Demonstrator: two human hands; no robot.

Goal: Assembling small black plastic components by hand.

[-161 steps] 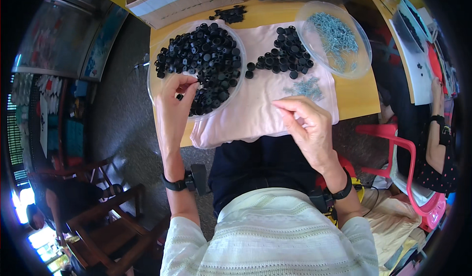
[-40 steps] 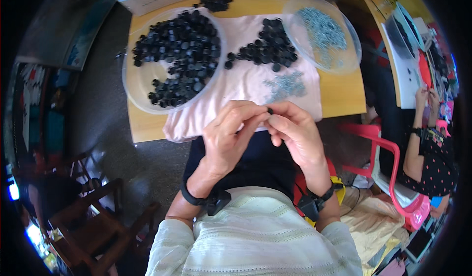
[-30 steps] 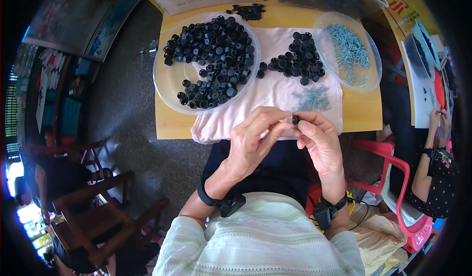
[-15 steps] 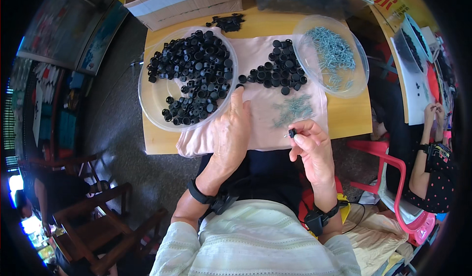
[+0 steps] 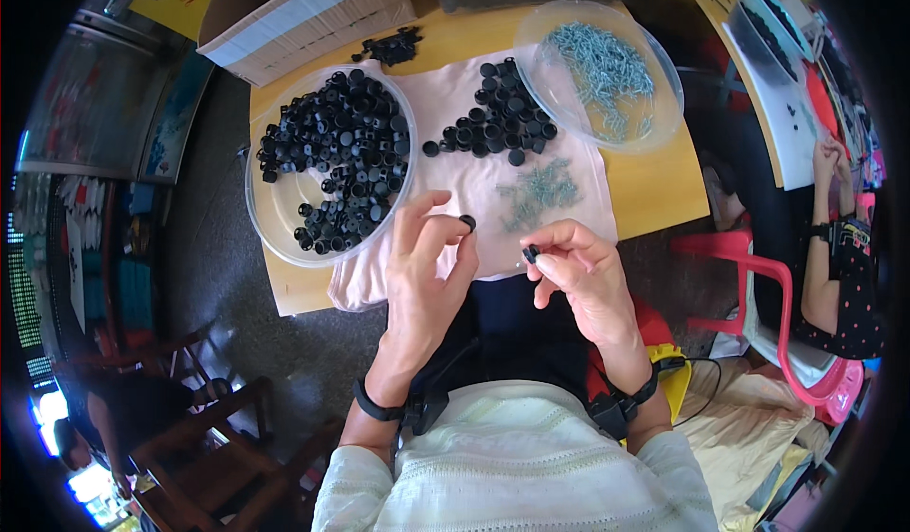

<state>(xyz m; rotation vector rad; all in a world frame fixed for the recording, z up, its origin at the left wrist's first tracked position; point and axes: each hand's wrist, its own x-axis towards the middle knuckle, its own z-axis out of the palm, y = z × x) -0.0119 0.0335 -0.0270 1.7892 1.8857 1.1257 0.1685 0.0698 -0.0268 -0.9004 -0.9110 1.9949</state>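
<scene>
My left hand is raised over the near edge of a pale pink cloth, pinching a small round black cap between thumb and forefinger. To its right, my right hand grips a small black plastic part at its fingertips; a metal screw stuck in this part showed a moment ago and is hardly visible now. The two pieces are apart. Beyond my hands lie a pile of black caps and a loose heap of thin screws, both on the cloth.
A clear round tub of black parts stands on the left of the wooden table. At the far right, a clear tub holds screws. Behind are slim black pieces and a cardboard box. Another person's hands work at a neighbouring table.
My left hand has come back from the caps beside the tub toward my right hand, now with a cap in its fingers. My right hand has shifted slightly left, keeping its part. The view has turned.
</scene>
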